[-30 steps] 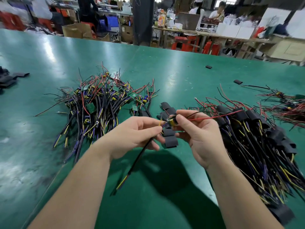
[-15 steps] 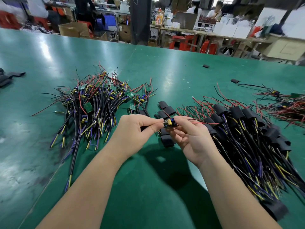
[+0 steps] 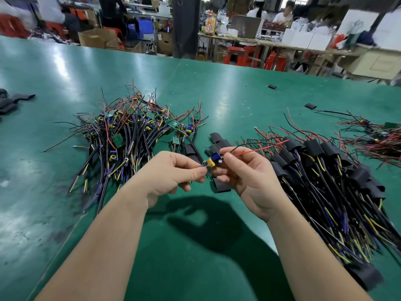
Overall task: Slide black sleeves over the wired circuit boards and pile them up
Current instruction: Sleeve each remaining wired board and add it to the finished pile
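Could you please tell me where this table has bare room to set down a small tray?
Bare table lies left of the unsleeved pile, and behind both piles toward the far edge, bar two stray sleeves. The shadowed near middle is free too. Crowded: between that pile and the sleeved pile, where loose sleeves lie.

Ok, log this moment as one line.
left grip: pinches board | right grip: pinches board | board: unsleeved | sleeved pile: right | bare pile: left

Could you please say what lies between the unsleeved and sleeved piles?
Head view: loose black sleeves; left hand and right hand hold a board above them.
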Demonstrator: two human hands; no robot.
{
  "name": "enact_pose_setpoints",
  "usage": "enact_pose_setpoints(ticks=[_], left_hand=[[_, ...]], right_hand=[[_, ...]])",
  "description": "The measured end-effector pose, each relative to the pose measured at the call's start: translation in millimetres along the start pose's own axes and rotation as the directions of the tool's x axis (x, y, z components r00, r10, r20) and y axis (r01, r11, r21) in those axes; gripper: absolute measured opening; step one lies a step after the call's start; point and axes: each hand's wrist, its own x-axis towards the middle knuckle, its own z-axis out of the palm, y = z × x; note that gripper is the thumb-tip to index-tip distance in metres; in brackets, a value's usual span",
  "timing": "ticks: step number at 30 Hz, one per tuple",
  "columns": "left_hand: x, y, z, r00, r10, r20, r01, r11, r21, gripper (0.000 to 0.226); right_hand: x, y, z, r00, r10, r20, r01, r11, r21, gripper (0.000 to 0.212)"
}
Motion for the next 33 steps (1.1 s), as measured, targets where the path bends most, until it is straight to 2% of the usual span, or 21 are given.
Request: enact_pose_setpoints(ticks=[1, 2, 3, 4, 5, 6, 7, 8, 12, 14, 17, 20, 25, 33], left_hand=[[0.4, -0.1, 0.0, 1.0, 0.012, -0.02, -0.012, 1.0, -0.019, 0.014], [0.2, 0.2, -0.2, 0.999, 0.024, -0.044, -0.025, 0.999, -0.028, 0.013], [0.5, 0.1, -0.8, 0.997, 0.039, -0.07, -0.041, 0.999, -0.027, 0.013], [0.5, 0.1, -1.7, 0.994, 0.05, -0.097, -0.053, 0.998, -0.025, 0.014], [0.7, -0.3, -2.9, 0.99, 0.058, -0.126, -0.062, 0.998, -0.025, 0.016], [1.0, -0.6, -4.2, 0.986, 0.062, -0.156, -0.066, 0.998, -0.024, 0.018], [1.7, -1.1, -5.6, 0.981, 0.065, -0.184, -0.07, 0.997, -0.018, 0.02], [2.4, -1.4, -6.8, 0.975, 0.07, -0.211, -0.074, 0.997, -0.009, 0.021], [4.6, -2.6, -10.3, 0.953, 0.121, -0.276, -0.107, 0.992, 0.067, 0.023], [4.4, -3.2, -11.8, 0.947, 0.141, -0.288, -0.117, 0.988, 0.098, 0.023], [3.5, -3.2, -14.0, 0.948, 0.154, -0.28, -0.135, 0.987, 0.086, 0.02], [4.3, -2.7, -17.6, 0.944, 0.149, -0.295, -0.139, 0.989, 0.057, 0.019], [4.3, -3.6, -23.2, 0.947, 0.114, -0.299, -0.109, 0.993, 0.033, 0.018], [4.3, -1.7, -25.9, 0.952, 0.097, -0.292, -0.096, 0.995, 0.02, 0.02]], right_hand=[[-0.1, -1.6, -2.4, 1.0, 0.012, 0.012, -0.011, 1.0, -0.024, 0.026], [-0.6, -3.4, -5.4, 1.0, 0.012, 0.012, -0.01, 0.993, -0.121, 0.024], [-0.7, -5.2, -9.8, 1.0, -0.011, 0.011, 0.014, 0.946, -0.324, 0.02], [-0.5, -5.7, -15.5, 0.999, -0.047, 0.022, 0.051, 0.796, -0.603, 0.019], [0.3, -4.5, -21.5, 0.996, -0.064, 0.068, 0.092, 0.535, -0.84, 0.024], [1.9, -2.0, -26.4, 0.99, -0.039, 0.133, 0.139, 0.288, -0.948, 0.033], [3.0, -0.2, -29.5, 0.985, 0.009, 0.17, 0.167, 0.145, -0.975, 0.039], [3.6, 0.1, -30.3, 0.983, 0.046, 0.178, 0.174, 0.089, -0.981, 0.041], [5.8, -5.0, -31.3, 0.986, 0.079, 0.144, 0.146, -0.014, -0.989, 0.03], [6.0, -5.6, -31.5, 0.985, 0.08, 0.152, 0.156, -0.056, -0.986, 0.033], [5.2, -2.4, -29.3, 0.979, 0.11, 0.17, 0.176, -0.045, -0.983, 0.047], [4.4, -4.1, -26.1, 0.963, 0.165, 0.213, 0.226, -0.062, -0.972, 0.043], [-3.0, -4.8, -26.1, 0.933, 0.274, 0.232, 0.244, -0.009, -0.97, 0.037], [-1.9, -3.9, -10.2, 0.938, 0.237, 0.252, 0.297, -0.177, -0.938, 0.038]])
